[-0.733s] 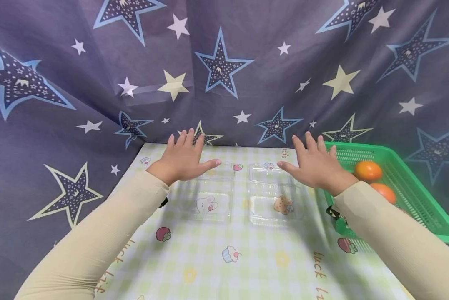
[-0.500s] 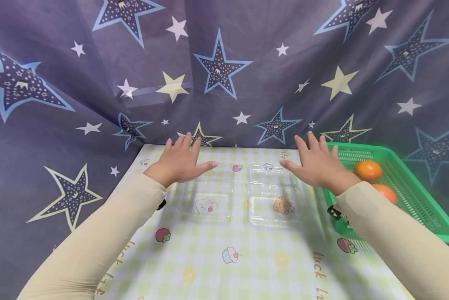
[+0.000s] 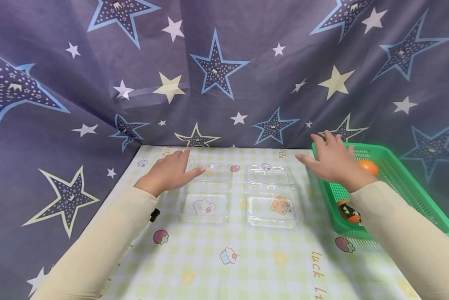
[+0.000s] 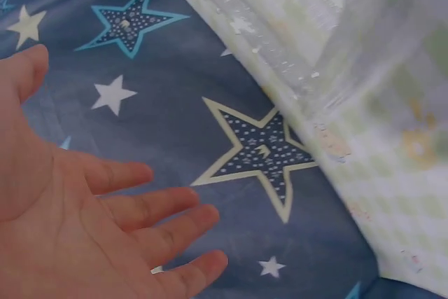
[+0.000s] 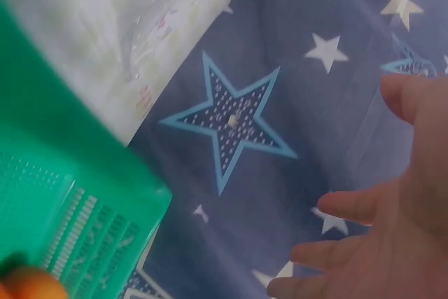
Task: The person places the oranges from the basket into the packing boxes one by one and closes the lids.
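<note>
A: Room for my right hand (image 3: pixel 333 164)?
B: Green basket (image 3: pixel 400 183) wall sits beneath it. Open bench (image 3: pixel 247 258) nearside; two clear trays (image 3: pixel 271 196) mid-bench, star curtain (image 3: pixel 224 66) closes the back.

Clear glossy plastic trays (image 3: pixel 237 193) lying on smooth printed tablecloth (image 3: pixel 247 258); green perforated plastic basket (image 3: pixel 408 187) right; matt star-print cloth backdrop (image 3: pixel 224 62) hanging far.
</note>
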`<state>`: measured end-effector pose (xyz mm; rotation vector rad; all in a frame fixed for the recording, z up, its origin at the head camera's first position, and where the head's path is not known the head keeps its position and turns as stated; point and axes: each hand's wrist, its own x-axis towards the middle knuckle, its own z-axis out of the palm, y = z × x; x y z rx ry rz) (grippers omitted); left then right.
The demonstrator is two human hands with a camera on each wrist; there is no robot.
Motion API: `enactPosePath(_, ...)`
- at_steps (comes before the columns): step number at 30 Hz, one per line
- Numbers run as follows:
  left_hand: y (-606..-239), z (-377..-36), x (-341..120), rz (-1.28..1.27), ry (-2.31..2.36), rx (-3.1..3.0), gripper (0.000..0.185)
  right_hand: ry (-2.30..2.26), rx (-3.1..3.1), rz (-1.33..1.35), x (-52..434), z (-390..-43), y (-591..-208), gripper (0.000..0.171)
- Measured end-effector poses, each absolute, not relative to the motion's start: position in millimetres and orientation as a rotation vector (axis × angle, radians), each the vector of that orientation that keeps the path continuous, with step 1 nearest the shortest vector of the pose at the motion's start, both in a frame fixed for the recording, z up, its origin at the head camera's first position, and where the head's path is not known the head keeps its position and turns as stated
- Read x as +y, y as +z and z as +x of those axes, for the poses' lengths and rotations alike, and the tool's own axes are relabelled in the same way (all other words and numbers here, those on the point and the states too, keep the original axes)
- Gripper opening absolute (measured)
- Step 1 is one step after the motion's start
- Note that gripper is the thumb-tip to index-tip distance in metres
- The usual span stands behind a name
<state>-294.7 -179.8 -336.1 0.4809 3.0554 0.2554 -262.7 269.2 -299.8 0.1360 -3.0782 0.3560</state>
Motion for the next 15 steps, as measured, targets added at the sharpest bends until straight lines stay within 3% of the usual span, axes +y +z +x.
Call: enactPosePath(15, -374, -294, -201, 0.323, 0.517, 2.922, 0.108, 0.387, -3.107, 0.035, 313, -268, -309, 0.113)
